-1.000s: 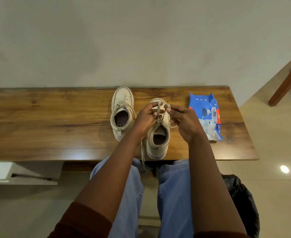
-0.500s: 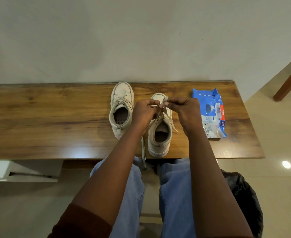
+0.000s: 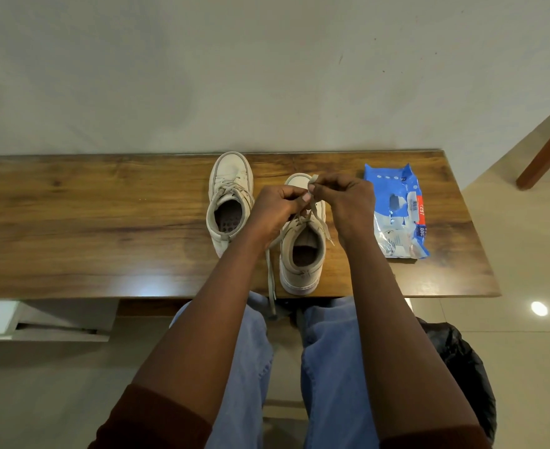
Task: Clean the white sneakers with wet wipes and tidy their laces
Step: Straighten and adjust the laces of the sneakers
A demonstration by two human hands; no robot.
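Two white high-top sneakers stand toes-away on the wooden table (image 3: pixel 88 222). The left sneaker (image 3: pixel 229 202) has its laces tied. Over the right sneaker (image 3: pixel 302 254) both hands work its lace (image 3: pixel 323 226). My left hand (image 3: pixel 276 209) pinches one strand above the tongue. My right hand (image 3: pixel 348 202) pinches a loop of lace just above the toe. One loose lace end (image 3: pixel 271 286) hangs over the table's front edge. A blue pack of wet wipes (image 3: pixel 396 212) lies to the right of the sneakers.
A plain wall runs behind the table. My knees in blue jeans (image 3: pixel 328 367) sit under the front edge. A dark bag (image 3: pixel 461 367) lies on the tiled floor at the right. A wooden furniture leg (image 3: pixel 545 150) stands at far right.
Both hands have drawn closer together over the right sneaker, and my right hand has pulled a lace loop up near the toe. The camera view has shifted slightly.
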